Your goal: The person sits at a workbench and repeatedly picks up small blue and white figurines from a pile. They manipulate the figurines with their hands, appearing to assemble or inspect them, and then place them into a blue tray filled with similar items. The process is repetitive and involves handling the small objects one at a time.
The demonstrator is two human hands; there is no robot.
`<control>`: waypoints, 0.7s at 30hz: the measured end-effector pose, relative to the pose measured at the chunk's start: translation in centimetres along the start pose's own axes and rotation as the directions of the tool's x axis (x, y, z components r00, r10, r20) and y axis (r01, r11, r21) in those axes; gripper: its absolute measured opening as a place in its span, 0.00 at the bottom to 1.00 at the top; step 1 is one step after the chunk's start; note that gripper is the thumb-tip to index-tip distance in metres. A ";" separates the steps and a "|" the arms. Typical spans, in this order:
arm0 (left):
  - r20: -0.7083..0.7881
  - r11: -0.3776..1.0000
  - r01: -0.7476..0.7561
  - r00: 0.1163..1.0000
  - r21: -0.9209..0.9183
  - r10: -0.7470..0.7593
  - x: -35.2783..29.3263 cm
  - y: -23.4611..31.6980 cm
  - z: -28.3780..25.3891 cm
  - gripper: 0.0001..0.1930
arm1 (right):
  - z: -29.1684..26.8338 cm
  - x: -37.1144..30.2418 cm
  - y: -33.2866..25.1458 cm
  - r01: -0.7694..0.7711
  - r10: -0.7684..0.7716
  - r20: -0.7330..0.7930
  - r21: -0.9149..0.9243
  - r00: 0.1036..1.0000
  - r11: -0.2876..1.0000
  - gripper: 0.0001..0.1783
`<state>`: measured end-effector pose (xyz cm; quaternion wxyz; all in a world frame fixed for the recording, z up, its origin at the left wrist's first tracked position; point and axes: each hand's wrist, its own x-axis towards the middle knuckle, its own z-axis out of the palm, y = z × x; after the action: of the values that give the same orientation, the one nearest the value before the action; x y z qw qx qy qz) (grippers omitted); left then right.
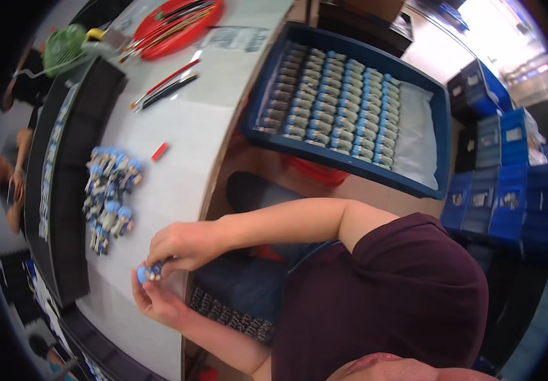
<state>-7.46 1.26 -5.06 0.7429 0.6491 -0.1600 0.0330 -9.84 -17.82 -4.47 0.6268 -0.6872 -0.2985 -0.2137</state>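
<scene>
A small figurine (143, 274) with a light-blue top and darker blue and pale parts is held between my hands at the table's edge. My left hand (159, 307) grips its light-blue end between thumb and fingers. From above, my right hand (182, 246) closes its fingertips on the figurine's other end; its curled fingers partly hide the piece. Close by on the white table lies a loose pile of similar blue and grey figurines (110, 197). A small red block (159, 152) rests beside the pile.
A blue tray (350, 162) with rows of figurines stands beside the table. Brushes or pens (166, 86) lie near a red dish (213, 22) of brushes. A black rack (70, 171) runs along the table's far side; people sit beyond. Blue bins (509, 197) are stacked at right.
</scene>
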 end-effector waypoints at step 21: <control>-0.021 0.958 0.062 0.998 0.279 -0.058 0.2 1.3 2.0 0.14 | -35.9 -37.1 -11.3 -0.319 0.243 -0.959 0.278 -0.146 0.906 0.15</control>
<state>-7.97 -0.53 -3.51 0.6456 0.7517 -0.1295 0.0368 -41.72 -58.18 -16.61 0.6540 -0.3743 0.4134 -0.5113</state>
